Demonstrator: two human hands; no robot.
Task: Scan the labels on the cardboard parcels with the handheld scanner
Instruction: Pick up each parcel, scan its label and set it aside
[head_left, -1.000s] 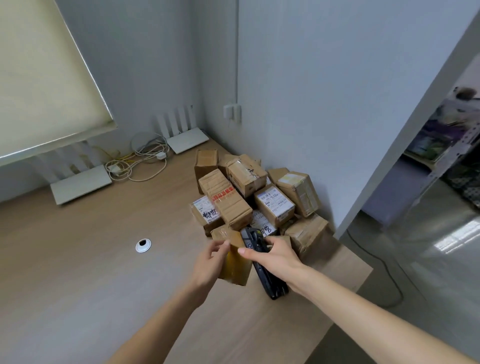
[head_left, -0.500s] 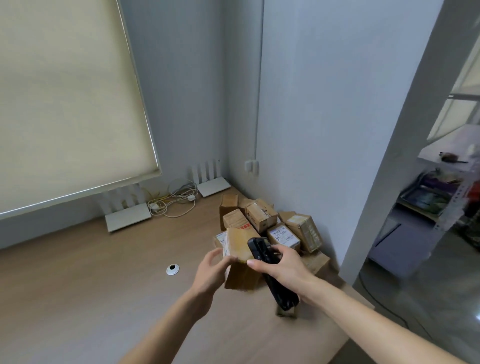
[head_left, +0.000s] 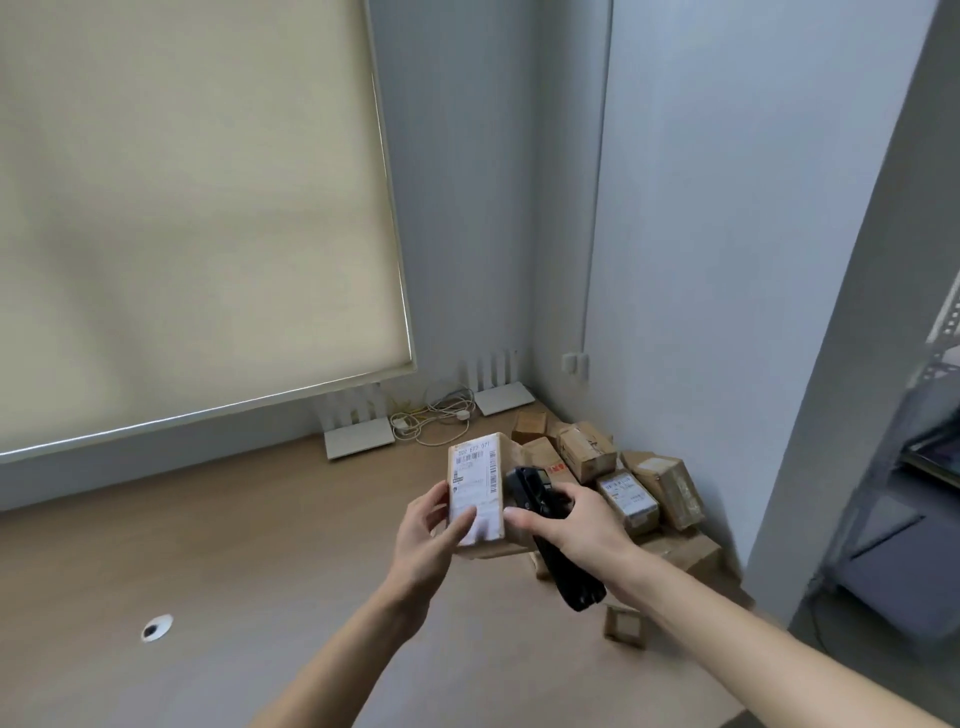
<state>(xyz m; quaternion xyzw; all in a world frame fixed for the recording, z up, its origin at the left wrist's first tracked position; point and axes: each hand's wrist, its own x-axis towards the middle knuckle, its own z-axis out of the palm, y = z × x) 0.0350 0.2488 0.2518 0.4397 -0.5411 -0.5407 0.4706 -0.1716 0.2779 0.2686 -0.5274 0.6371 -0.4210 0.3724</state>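
Moments earlier lifted from the pile, a labelled parcel (head_left: 475, 491) was gripped label-up by the left hand (head_left: 423, 538), the scanner (head_left: 550, 535) clasped beside it in the right hand (head_left: 579, 525), ready for scanning.

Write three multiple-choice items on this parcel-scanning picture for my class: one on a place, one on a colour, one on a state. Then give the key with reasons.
1. Where is the pile of parcels?
A. in the desk's corner by the wall
B. on the floor
C. on a shelf

2. What colour is the scanner?
A. white
B. black
C. yellow

3. How does the held parcel face?
A. label towards the camera
B. label hidden
C. opened

Key: A, it lies on the desk against the wall. B, its body is black in the right hand. A, the left hand shows the white label.
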